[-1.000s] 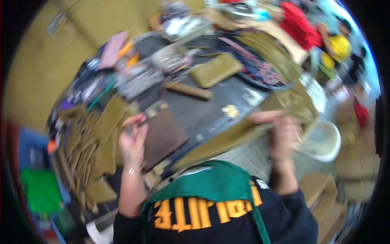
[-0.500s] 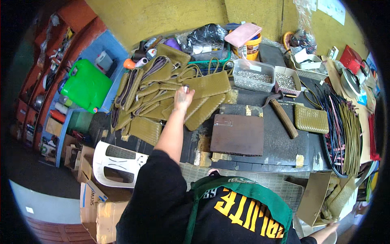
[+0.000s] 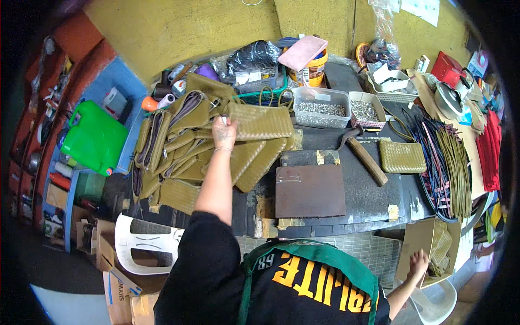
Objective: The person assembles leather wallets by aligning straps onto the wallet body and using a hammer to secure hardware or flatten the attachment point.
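My left hand (image 3: 223,134) is closed on the end of an olive woven pouch (image 3: 262,121), lifting it slightly over a heap of similar pouches. Something small and pale shows at its fingertips, too small to name. Under the held pouch lie more woven pouches (image 3: 261,165), and to its left is a pile of olive pouches (image 3: 181,141) with dark zipped edges. My right hand (image 3: 418,264) hangs low at the right, fingers loosely curled and apart, with nothing visible in it. It is beside a cardboard box (image 3: 416,245) containing olive woven pieces (image 3: 441,252).
On the dark worktable are a brown slab (image 3: 310,191), a hammer (image 3: 366,161), a single woven pouch (image 3: 402,156) and bins of metal bits (image 3: 322,111). Bundled strips (image 3: 457,173) lie at right. A green jug (image 3: 95,138) and white chair (image 3: 123,244) stand at left.
My right hand has risen from the lower edge to beside the cardboard box. My left hand stays on the pouch, whose near end sits slightly higher off the heap. The whole view has shifted.
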`<state>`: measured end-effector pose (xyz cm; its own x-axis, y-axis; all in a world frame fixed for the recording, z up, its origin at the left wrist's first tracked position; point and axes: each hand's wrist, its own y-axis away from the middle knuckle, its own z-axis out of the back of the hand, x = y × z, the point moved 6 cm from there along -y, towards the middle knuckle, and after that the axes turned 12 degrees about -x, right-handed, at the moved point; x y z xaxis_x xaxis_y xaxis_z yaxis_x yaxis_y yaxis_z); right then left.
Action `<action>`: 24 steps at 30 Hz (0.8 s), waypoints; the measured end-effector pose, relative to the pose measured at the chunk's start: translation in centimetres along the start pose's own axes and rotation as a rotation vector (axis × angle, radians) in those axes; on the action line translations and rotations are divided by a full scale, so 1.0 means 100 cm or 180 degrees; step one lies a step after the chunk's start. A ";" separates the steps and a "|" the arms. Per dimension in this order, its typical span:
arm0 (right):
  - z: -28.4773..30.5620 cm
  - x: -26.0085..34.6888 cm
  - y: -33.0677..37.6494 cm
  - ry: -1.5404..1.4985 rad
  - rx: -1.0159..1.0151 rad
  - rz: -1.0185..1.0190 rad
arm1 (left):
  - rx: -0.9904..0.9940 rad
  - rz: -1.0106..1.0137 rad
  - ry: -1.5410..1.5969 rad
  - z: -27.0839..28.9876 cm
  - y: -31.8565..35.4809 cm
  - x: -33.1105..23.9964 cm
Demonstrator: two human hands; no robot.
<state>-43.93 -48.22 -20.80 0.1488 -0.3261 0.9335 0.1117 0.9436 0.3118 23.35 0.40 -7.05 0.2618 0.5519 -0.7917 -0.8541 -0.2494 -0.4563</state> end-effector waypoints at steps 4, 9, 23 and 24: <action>-0.132 0.110 0.130 0.1473 0.1168 0.1975 | 0.0456 -0.1554 0.1357 0.039 0.027 -0.163; -0.286 0.234 0.334 0.0688 0.2402 0.4916 | 0.0310 -0.2717 0.1263 0.147 0.032 -0.212; -0.383 0.145 0.383 0.0314 0.5900 0.1444 | 0.0788 -0.1029 0.1766 0.215 0.034 -0.099; -0.379 0.139 0.386 0.0456 0.6148 0.0638 | 0.0786 -0.1009 0.1773 0.213 0.034 -0.090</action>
<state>-0.30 -18.55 -2.50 0.0974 -0.1302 0.9867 -0.9562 -0.2872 0.0565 8.57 11.56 7.18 0.6515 0.0604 -0.7563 -0.7583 0.0819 -0.6467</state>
